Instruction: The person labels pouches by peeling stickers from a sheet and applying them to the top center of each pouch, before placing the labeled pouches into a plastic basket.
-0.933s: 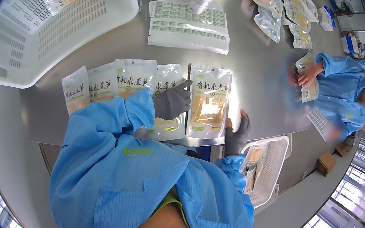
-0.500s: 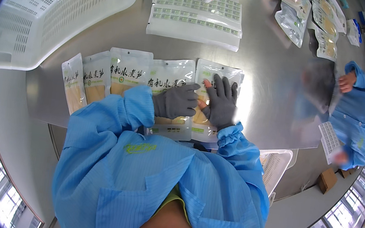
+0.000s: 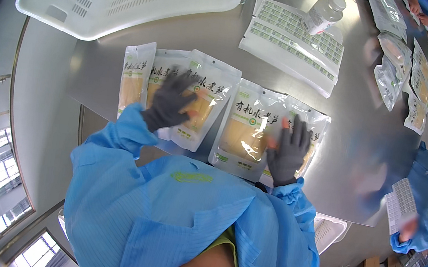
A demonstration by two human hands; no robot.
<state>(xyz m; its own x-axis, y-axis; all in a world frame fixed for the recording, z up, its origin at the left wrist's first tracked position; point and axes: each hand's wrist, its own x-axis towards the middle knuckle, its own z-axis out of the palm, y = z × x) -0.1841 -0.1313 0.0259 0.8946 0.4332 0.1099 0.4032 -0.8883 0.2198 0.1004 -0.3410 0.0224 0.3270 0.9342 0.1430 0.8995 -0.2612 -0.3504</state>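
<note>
Several clear-fronted food pouches with pale yellow contents lie side by side along the near edge of the table. My left hand (image 3: 168, 105), in a dark grey glove with bare fingertips, is spread over the second pouch (image 3: 163, 57) and the left side of the third pouch (image 3: 207, 113); its fingers are slightly blurred. My right hand (image 3: 288, 153), gloved alike, rests with fingers stretched out on the rightmost pouch (image 3: 316, 126). Between my hands lies a fourth pouch (image 3: 241, 131), partly overlapping the rightmost one. The leftmost pouch (image 3: 133, 82) stands apart from both hands.
A white plastic basket (image 3: 100, 13) stands at the far left. Beyond the pouches are a label sheet (image 3: 268, 46) and a clear bottle (image 3: 324, 14) on it. More pouches (image 3: 392, 70) lie at the far right. A co-worker in blue (image 3: 425, 188) holds a label sheet (image 3: 402, 204).
My left hand has moved left, off the fourth pouch, and its fingers have spread. My right hand stays on the rightmost pouch. The whole view has turned, shifting the table in the picture.
</note>
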